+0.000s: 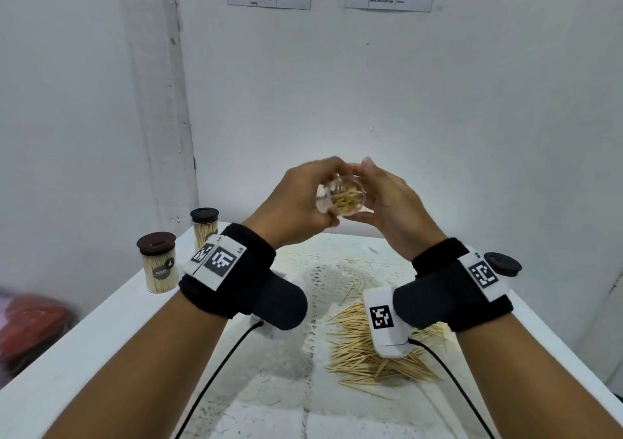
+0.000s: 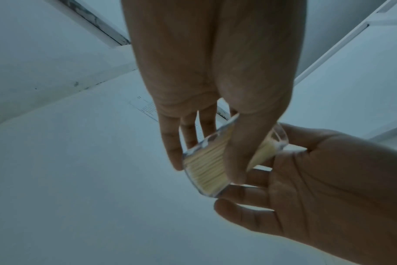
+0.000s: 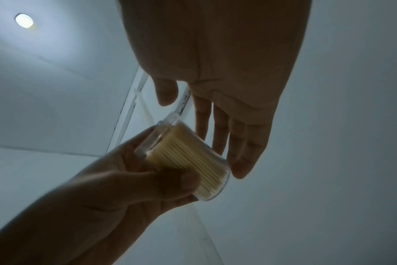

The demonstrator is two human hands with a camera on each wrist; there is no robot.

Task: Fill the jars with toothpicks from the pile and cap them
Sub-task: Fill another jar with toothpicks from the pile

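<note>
A clear uncapped jar holding toothpicks is raised above the table, its mouth tilted toward me. My left hand grips it, the thumb across its side and the fingers behind. My right hand is beside it with fingers nearly straight, the fingertips against the jar near its base. In the left wrist view the right palm lies open under the jar. A toothpick pile lies on the table below my right wrist. A loose dark cap sits at the right.
Two capped jars full of toothpicks stand at the table's left edge. A white lace mat covers the table's middle. The wall is close behind, and the table edge drops off at the left.
</note>
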